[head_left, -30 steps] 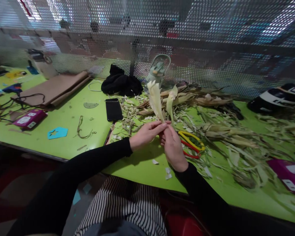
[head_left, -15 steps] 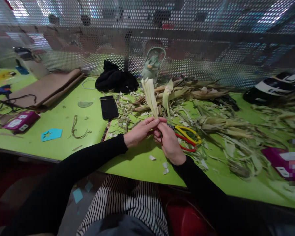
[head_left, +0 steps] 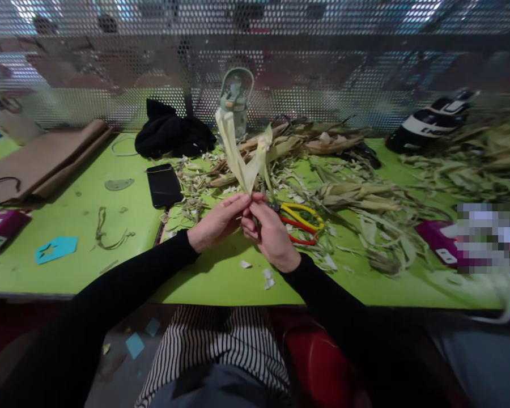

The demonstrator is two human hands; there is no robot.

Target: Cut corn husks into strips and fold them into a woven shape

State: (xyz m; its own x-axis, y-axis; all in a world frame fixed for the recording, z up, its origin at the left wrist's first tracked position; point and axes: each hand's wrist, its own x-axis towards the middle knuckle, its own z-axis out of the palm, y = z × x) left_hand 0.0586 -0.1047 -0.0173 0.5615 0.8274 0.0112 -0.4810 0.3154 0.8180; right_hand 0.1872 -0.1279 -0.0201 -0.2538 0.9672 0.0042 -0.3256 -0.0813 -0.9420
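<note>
Pale, dry corn husks (head_left: 246,170) rise in a V from between my fingertips, just above the green table (head_left: 221,283). My left hand (head_left: 223,220) pinches their gathered base from the left. My right hand (head_left: 272,232) closes on the same base from the right, with its fingers curled under. What lies right between the fingertips is hidden. Scissors or pliers with one yellow and one red handle (head_left: 304,221) lie just right of my right hand. Small white husk scraps (head_left: 268,279) are on the table below my hands.
Loose husks (head_left: 357,195) and shreds spread behind and to the right. A phone (head_left: 164,185), a black cloth (head_left: 174,133) and a green bottle (head_left: 236,102) stand or lie further back. A dark bottle (head_left: 429,124) leans at right. Brown paper (head_left: 51,161) and a blue tag (head_left: 56,249) are left.
The view has shifted to the right, so things sit further left. The husks in my hands now spread wider into a V. Both hands keep their pinch.
</note>
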